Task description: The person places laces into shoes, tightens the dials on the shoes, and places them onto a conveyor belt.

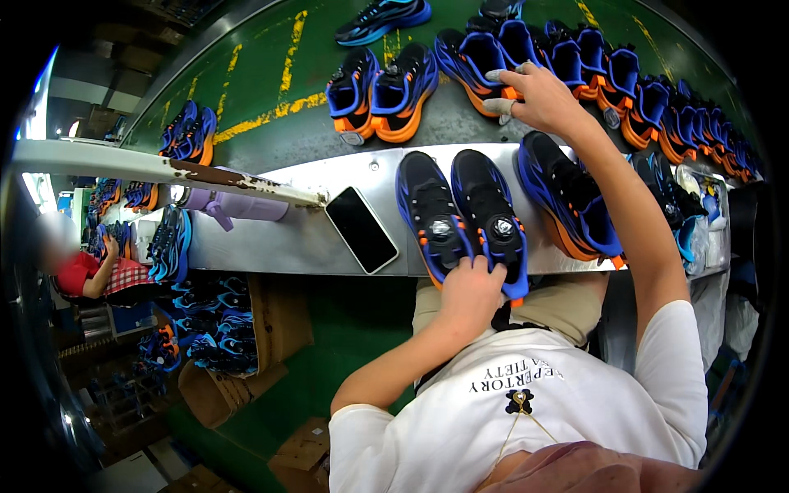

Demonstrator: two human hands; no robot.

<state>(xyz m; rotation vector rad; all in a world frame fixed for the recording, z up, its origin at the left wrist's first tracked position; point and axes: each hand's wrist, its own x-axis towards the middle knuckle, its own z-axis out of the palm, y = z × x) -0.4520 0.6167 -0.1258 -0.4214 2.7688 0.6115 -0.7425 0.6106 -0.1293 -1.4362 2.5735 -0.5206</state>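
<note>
A pair of black and blue sneakers with dial fasteners stands on the metal ledge before me: a left sneaker (429,215) and a right sneaker (485,197). My left hand (474,297) is closed at their heel ends, its fingers curled over the collar of the left one; the fingertips are partly hidden. Farther off, my right hand (538,99) reaches over a row of similar sneakers with orange soles. Pale covers sit on some of its fingertips. Its thumb and fingers are apart at the heel of a sneaker (470,70) in that row.
A phone (362,230) lies on the ledge beside a lilac bottle (234,204) and a chipped white bar (164,168). Another sneaker (567,193) stands at right. Beyond is a green belt (263,86) with more sneakers. A co-worker (99,275) sits at far left, near a cardboard box (279,320).
</note>
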